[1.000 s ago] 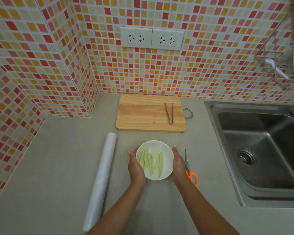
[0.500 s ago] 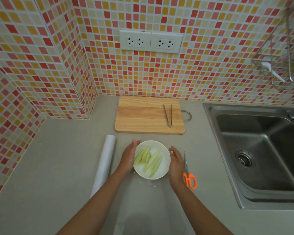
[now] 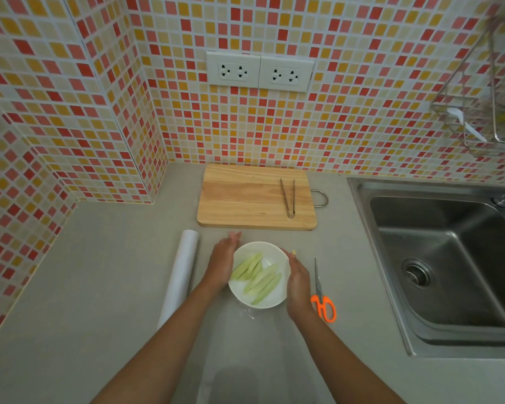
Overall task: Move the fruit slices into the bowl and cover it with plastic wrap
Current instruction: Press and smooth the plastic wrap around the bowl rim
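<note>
Both hands have slid round the bowl (image 3: 258,275) since a second ago: the left hand (image 3: 222,263) now lies along its left rim with fingertips reaching past the far edge, and the right hand (image 3: 297,282) has dropped back along its right side. The fingers of each are fairly straight and pressed flat against the bowl's wall, curled round nothing; whether film lies under the palms cannot be told.

With the bowl as landmark, from largest to smallest:
- The grey desk (image 3: 99,287) carries everything.
- A steel sink (image 3: 438,258) is sunk into the desk well to the right of the bowl.
- A wooden cutting board (image 3: 245,199) lies just beyond the bowl, against the tiled wall.
- A roll of plastic wrap (image 3: 180,275) lies left of the bowl, just past the left hand.
- A clear sheet of film (image 3: 254,360) spreads over the desk from the bowl's near side toward the viewer; its crumpled edge shows at the bowl's foot.
- The white bowl itself stands on the desk between the two hands.
- Orange-handled scissors (image 3: 321,298) lie just right of the bowl, beside the right hand.
- Metal tongs (image 3: 287,196) rest on the right end of the board, beyond the bowl.
- Pale green fruit slices (image 3: 257,277) lie inside the bowl.
</note>
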The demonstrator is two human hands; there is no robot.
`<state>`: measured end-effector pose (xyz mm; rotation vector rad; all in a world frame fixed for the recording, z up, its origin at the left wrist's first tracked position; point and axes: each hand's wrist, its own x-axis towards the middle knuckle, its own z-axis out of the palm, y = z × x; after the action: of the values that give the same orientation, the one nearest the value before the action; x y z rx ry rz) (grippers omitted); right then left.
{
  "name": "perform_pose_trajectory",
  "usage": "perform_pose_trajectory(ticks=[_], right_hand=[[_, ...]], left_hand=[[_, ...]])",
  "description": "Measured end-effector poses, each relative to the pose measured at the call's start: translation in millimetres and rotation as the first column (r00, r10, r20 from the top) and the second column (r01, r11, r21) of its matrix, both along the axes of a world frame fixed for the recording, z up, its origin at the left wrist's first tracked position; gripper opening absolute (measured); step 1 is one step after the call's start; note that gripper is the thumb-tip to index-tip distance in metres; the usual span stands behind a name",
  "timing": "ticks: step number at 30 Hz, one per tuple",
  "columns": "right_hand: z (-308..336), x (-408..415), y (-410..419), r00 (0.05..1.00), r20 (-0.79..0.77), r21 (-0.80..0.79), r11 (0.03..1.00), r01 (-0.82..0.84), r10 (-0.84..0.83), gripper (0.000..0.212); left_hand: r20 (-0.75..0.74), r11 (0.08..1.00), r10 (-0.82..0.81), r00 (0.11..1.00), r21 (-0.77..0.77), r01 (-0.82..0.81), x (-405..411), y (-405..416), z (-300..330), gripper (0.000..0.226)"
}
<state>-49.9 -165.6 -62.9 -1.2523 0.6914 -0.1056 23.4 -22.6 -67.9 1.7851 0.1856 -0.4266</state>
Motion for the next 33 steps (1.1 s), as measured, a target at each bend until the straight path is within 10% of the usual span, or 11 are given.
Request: perform_pose_trajectory(ticks=[6,13,33], right_hand=[[5,4,-20,0.997,0.03,-0.079,0.994,0.077,-0.074,0.036],[-1,18,-8,0.969,-0.105,-0.018,0.974,-0.225,0.222,0.045],[-10,0,9,0.987,-0.041,0.145,0.976,0.16,-0.156,0.029]], left_hand=[[-0.11,0.734,0.642,0.759,-0.197,-0.65,-69,2,-1,0.057],[-0.208,0.779,0.576,0.791,-0.156,-0.608,-75,-19,-3,0.058],[-0.272,0.915,0.327,0.905,-0.148,-0.376,-32,-14,-4,0.065]])
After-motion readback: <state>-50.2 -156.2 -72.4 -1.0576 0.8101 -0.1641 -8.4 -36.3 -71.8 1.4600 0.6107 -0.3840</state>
